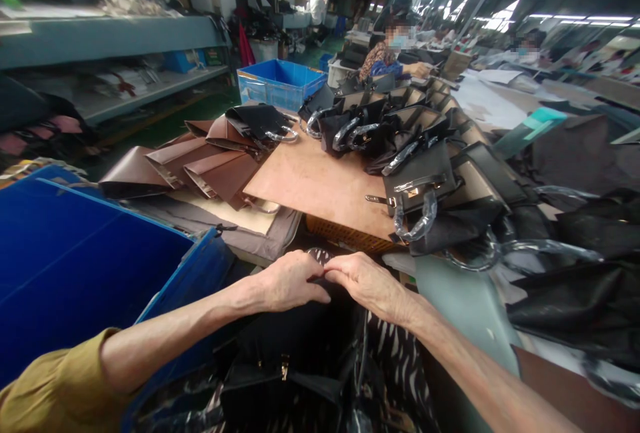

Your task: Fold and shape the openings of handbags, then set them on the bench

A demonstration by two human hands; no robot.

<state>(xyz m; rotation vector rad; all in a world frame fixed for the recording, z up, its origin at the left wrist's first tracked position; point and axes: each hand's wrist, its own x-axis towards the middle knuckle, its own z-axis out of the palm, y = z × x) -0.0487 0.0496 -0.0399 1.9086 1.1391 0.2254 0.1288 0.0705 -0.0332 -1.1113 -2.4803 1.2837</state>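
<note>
A black handbag [280,346] with a small gold clasp lies in my lap at the bottom of the view. Its handles look wrapped in clear plastic. My left hand [293,281] and my right hand [367,283] meet at the bag's far edge, their fingertips pinched close together. The left thumb points out over the black material. Exactly which bit of the edge sits between the fingers is hidden. Black cloth with white marks [395,346] shows beside and beneath the bag.
A large blue bin [100,253] stands at my left. Ahead, a brown board [320,183] carries several black handbags [420,186]; brown bag pieces [205,159] lie left of it. Farther off are a blue crate [280,83] and a co-worker [385,53]. More black bags [585,299] lie at right.
</note>
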